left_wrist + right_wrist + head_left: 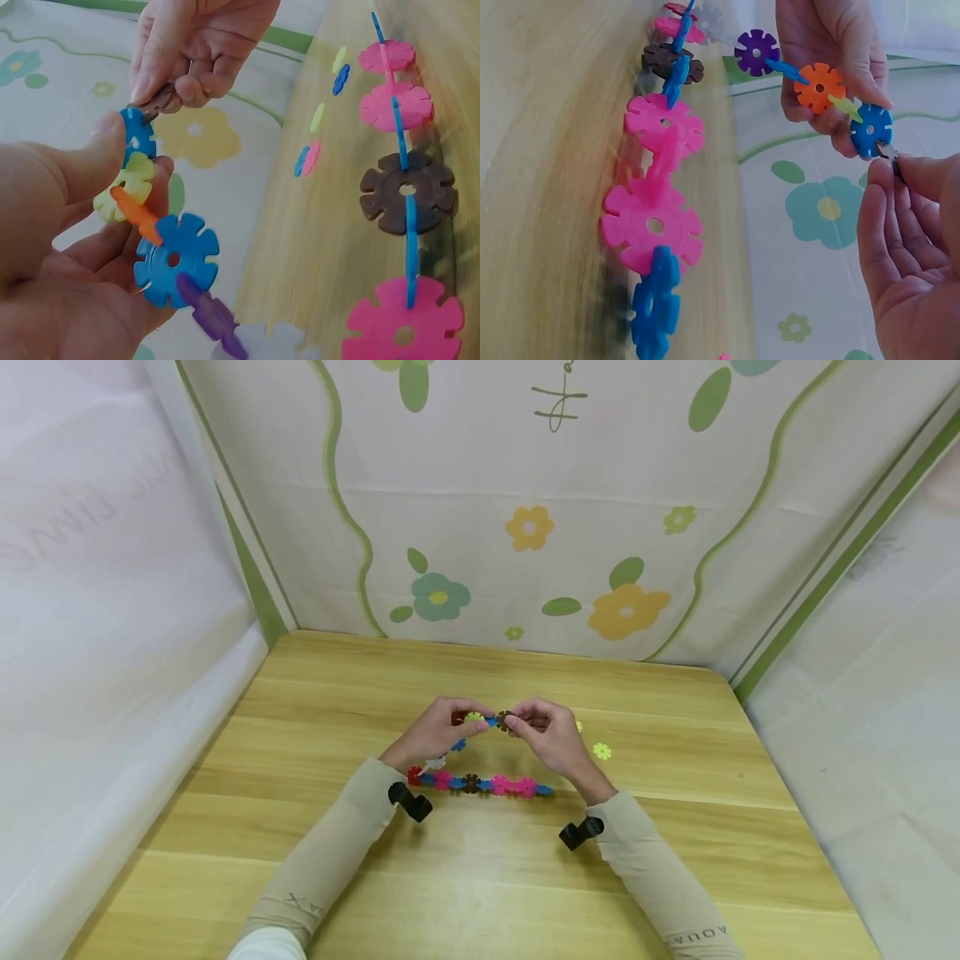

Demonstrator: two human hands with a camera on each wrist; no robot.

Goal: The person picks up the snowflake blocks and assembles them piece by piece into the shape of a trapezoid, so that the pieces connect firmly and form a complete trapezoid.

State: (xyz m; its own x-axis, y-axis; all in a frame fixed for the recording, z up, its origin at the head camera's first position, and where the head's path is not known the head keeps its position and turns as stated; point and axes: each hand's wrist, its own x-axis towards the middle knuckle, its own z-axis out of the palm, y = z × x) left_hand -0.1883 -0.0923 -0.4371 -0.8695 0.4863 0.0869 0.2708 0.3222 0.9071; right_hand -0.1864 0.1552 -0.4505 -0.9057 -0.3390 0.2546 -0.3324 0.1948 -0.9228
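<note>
The left hand (438,727) pinches the blue disc (862,138) at the raised end of the chain (191,255); the right hand (551,735) pinches the brown disc (502,722), its edge meeting the blue. Align slots crosswise — then press straight; twisting could loosen neighbouring joints. Keep slack toward the row of discs (471,784) on the tabletop (480,877). A loose disc (602,751) lies right of the right hand.
</note>
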